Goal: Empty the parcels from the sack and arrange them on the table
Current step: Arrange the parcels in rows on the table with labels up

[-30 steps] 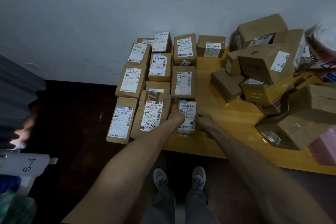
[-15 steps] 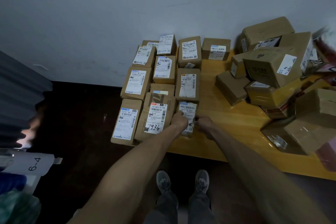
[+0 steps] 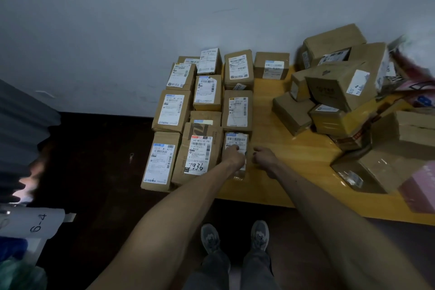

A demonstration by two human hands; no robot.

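Note:
Several brown parcels with white labels lie in neat rows point(image 3: 207, 92) on the left end of the yellow wooden table point(image 3: 282, 148). The nearest one in the right row is a small parcel point(image 3: 237, 140). My left hand point(image 3: 233, 156) rests on top of it, fingers on its label. My right hand point(image 3: 262, 156) sits just to its right with loosely curled fingers and a narrow gap to the box. Beside the small parcel lies a bigger one marked 936 point(image 3: 199, 153). A loose heap of boxes point(image 3: 336, 87) covers the table's right side.
A blurred red and white wrapping point(image 3: 404, 66) and a pink parcel point(image 3: 419, 183) lie at the far right. The wall runs behind the table. Left of it are dark floor point(image 3: 94, 160), a grey ribbed sheet point(image 3: 21, 125) and a white roll marked 6-4 point(image 3: 35, 223). My shoes point(image 3: 235, 235) stand below the table's edge.
My right hand has come off the small parcel's right side and now sits apart from it. My left hand has slid up onto its label. The parcel stays in its place.

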